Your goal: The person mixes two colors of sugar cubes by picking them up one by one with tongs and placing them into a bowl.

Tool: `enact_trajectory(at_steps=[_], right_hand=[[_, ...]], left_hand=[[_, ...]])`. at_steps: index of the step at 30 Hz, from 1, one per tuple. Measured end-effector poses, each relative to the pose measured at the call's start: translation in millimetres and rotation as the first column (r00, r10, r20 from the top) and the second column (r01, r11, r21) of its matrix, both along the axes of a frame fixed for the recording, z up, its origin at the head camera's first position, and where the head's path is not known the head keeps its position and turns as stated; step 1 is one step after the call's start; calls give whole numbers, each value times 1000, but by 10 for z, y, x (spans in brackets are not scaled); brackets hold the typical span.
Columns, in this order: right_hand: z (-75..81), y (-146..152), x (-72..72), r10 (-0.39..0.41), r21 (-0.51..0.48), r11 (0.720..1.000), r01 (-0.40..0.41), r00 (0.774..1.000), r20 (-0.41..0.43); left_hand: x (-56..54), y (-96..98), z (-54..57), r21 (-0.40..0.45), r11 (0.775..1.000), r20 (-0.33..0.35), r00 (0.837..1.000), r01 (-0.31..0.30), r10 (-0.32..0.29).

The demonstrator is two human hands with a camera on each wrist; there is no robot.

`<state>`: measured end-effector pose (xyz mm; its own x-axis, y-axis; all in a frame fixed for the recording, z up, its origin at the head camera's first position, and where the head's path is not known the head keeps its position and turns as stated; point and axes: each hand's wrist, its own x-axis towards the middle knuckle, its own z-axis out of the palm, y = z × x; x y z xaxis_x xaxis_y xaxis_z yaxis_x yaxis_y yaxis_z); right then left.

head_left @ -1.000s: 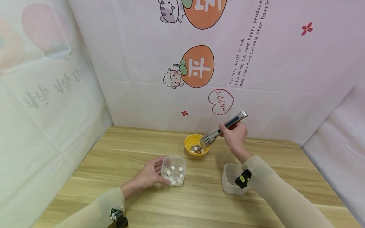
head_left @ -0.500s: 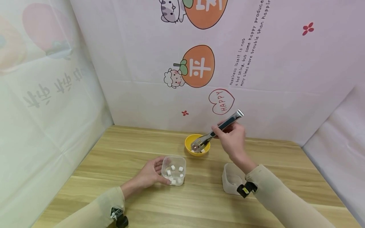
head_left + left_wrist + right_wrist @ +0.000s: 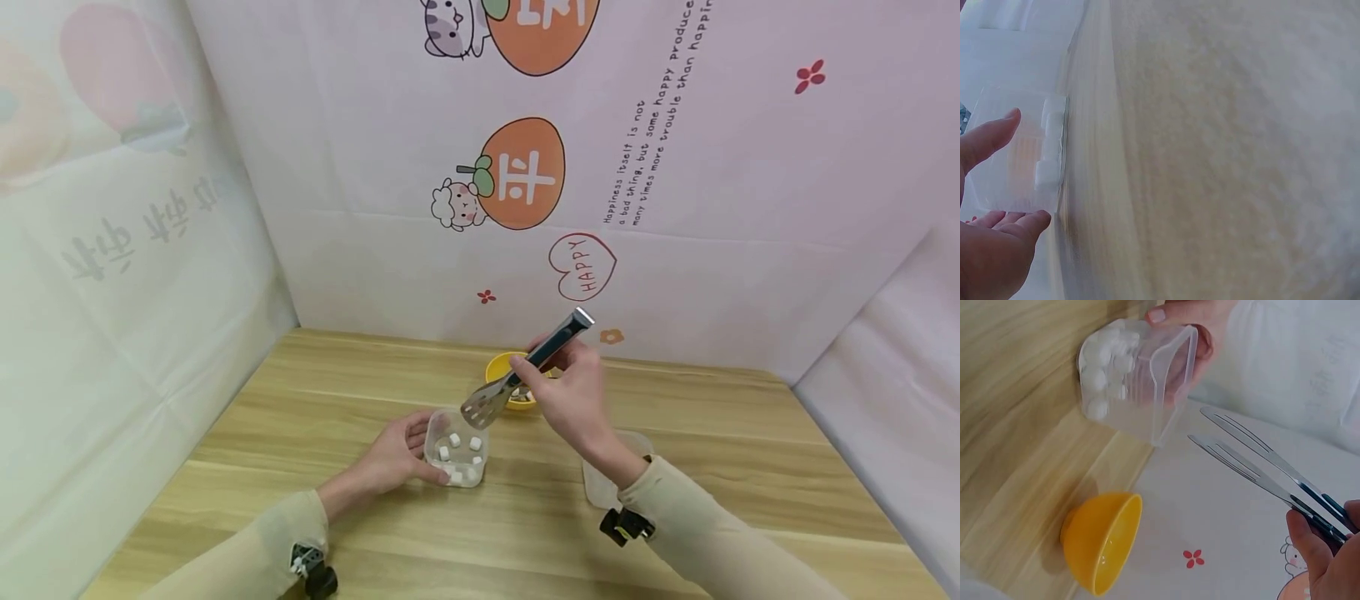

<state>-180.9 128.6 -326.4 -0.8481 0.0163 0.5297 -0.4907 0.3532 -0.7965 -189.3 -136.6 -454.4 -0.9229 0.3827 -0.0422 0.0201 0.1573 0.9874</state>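
Observation:
My left hand (image 3: 390, 454) grips a clear plastic container (image 3: 459, 457), thumb at the near side and fingers behind it. Several white cubes (image 3: 476, 443) lie on the container's floor. My right hand (image 3: 573, 400) holds metal tongs (image 3: 486, 403) with dark grip panels, tilted down to the left, and their slotted ends overlap the container's far right corner in the head view. The right wrist view shows the two tong arms apart with nothing between them. Partly hidden behind the right hand, a yellow bowl (image 3: 501, 365) holds small pieces, some of them white.
A second translucent plastic container (image 3: 599, 487) stands on the right, partly covered by the right wrist. The wood-grain table (image 3: 337, 375) ends against a white printed cloth (image 3: 375, 275) at the back, with more cloth at both sides.
The right hand dipped the tongs into the yellow bowl, then brought them left and closer, to the container in the left hand. The left hand and its container stayed put.

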Motion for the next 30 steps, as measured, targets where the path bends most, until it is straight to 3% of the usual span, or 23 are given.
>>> enact_trajectory(at_steps=[14,30], right_hand=[[-226,-295,41,14,50,999,-20,995,102],[-442,-481,-23,61,90,994,-66,996,63]], left_hand=[[-15,-3,14,20,1000,-2,1000,24,-23],[-16,-26,23,-3,1000,-10,1000,30,-30]])
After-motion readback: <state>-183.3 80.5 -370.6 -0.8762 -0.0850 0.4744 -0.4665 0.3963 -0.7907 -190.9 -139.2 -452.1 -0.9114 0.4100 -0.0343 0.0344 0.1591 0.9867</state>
